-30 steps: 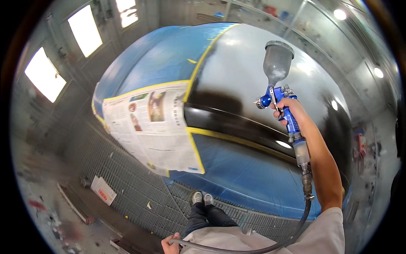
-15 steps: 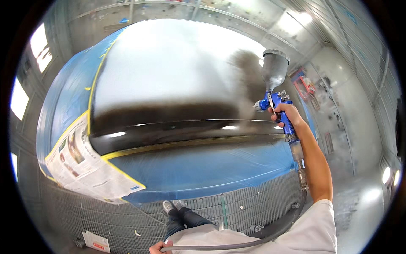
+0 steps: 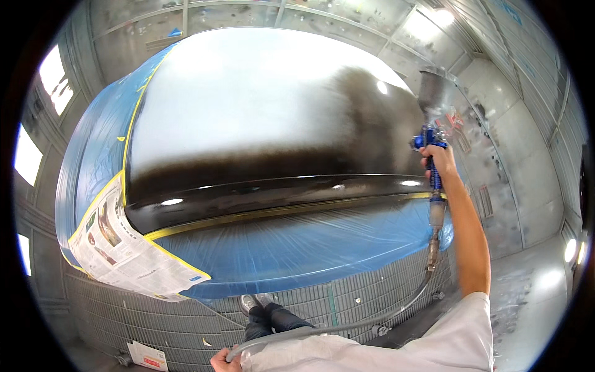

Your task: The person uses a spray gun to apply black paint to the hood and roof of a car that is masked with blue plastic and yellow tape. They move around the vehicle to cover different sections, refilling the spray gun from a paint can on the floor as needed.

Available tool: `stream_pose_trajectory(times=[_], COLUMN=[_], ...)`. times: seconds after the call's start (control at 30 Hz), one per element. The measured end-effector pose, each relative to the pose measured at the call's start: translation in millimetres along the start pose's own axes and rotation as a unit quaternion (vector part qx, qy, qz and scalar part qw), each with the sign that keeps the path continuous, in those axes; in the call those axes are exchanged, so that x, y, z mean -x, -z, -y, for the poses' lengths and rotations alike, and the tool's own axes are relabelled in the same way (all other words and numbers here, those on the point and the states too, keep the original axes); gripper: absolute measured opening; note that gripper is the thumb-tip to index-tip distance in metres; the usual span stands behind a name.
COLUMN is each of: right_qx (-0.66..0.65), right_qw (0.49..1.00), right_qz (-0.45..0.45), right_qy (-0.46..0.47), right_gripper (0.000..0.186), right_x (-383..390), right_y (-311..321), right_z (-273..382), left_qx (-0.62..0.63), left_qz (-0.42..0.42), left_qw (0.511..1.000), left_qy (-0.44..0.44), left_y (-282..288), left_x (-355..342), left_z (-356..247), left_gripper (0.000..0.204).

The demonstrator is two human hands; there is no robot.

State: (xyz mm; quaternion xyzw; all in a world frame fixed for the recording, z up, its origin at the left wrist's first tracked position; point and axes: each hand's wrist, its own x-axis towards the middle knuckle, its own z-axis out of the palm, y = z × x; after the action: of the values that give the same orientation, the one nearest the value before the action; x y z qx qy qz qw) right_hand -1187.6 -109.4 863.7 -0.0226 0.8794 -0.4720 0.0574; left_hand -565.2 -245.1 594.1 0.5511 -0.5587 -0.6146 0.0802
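Note:
My right hand [image 3: 440, 160] is closed on a blue spray gun [image 3: 429, 137] with a metal cup [image 3: 434, 90] on top, held at the right end of a car body panel [image 3: 254, 111]. The panel is pale over most of its top, with a dark, blurred patch at the right and a glossy black band along the near side. Yellow tape [image 3: 180, 227], blue plastic film [image 3: 291, 245] and printed newspaper [image 3: 111, 232] border it. A grey hose [image 3: 365, 320] runs from the gun across my body to my left hand [image 3: 226, 361], which grips it at the lower edge.
Below are a grated floor [image 3: 142, 310], my shoes and a white printed cardboard piece [image 3: 149, 356]. Grey booth walls [image 3: 508, 136] with bright windows and lamps surround the car; a red item [image 3: 455, 121] is at the wall behind the gun.
My view has swung so the panel fills the middle. The gun has shifted rightward, most recently past the panel's right end, and the dark patch on that end shows larger than half a second ago.

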Motion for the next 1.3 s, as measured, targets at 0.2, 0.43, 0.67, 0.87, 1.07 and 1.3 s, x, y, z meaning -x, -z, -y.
stream_pose_trajectory(times=[0.2,0.43,0.67,0.87,1.07,1.3], right_qx=[-0.101,-0.113,-0.161,-0.188,-0.22,-0.148], right_qw=[0.981,0.953,0.893,0.83,0.808,0.86], right_qz=[0.163,0.282,0.421,0.524,0.545,0.484], right_qy=[-0.005,0.02,0.015,0.032,0.045,0.061], right_gripper=[0.015,0.016,0.019,0.018,0.02,0.019], right_x=[46,110,176,213,237,168], right_y=[-98,-225,-356,-460,-500,-418], right_z=[43,99,143,168,184,159], left_qx=[0.138,0.28,0.376,0.447,0.438,0.398], left_qz=[-0.104,-0.269,-0.33,-0.49,-0.509,-0.385], left_qw=[0.985,0.919,0.856,0.725,0.719,0.821], left_qy=[-0.029,0.07,0.129,0.185,0.181,0.139], left_y=[17,47,61,34,22,27], left_x=[-1,13,47,78,89,76], left_z=[8,78,104,111,122,111], left_gripper=[0.018,0.014,0.012,0.007,0.014,0.007])
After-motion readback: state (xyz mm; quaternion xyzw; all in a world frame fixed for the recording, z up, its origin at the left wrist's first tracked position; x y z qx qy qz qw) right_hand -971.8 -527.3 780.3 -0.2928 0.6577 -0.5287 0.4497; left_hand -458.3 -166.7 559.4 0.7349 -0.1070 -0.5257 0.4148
